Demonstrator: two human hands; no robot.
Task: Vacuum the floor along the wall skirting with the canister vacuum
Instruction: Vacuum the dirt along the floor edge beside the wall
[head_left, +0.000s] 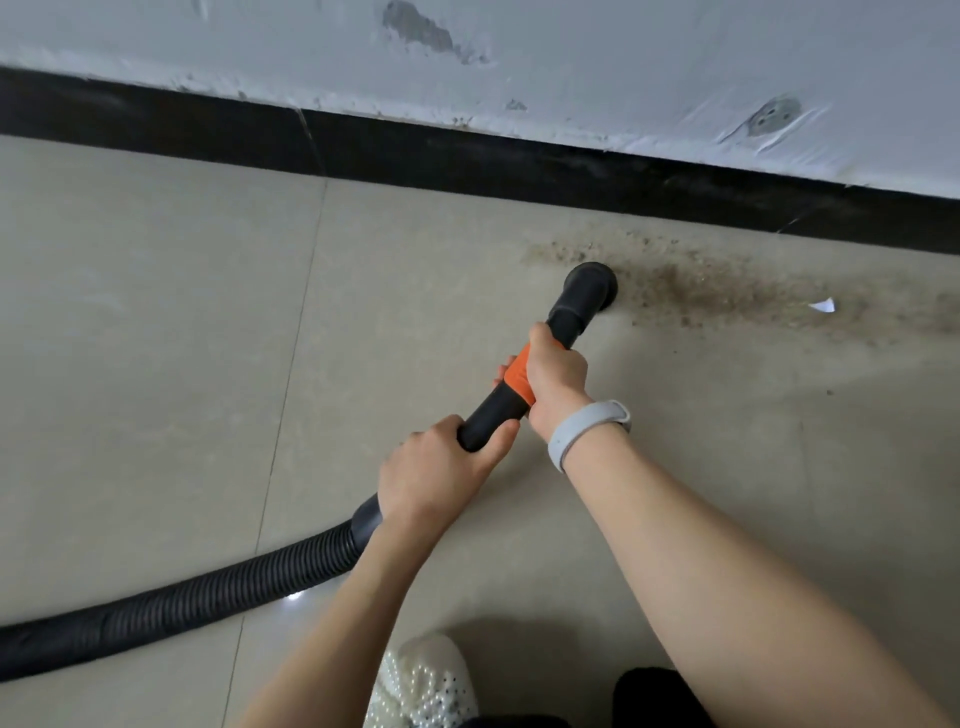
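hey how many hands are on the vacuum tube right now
2. The left hand grips the tube at its rear end, near the hose; the right hand grips it further forward, at the orange band.

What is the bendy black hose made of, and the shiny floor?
The hose looks like matte black plastic: it has fine ribs and curves easily. The floor looks like glazed beige tile, probably ceramic: thin grout lines cross it and it glints.
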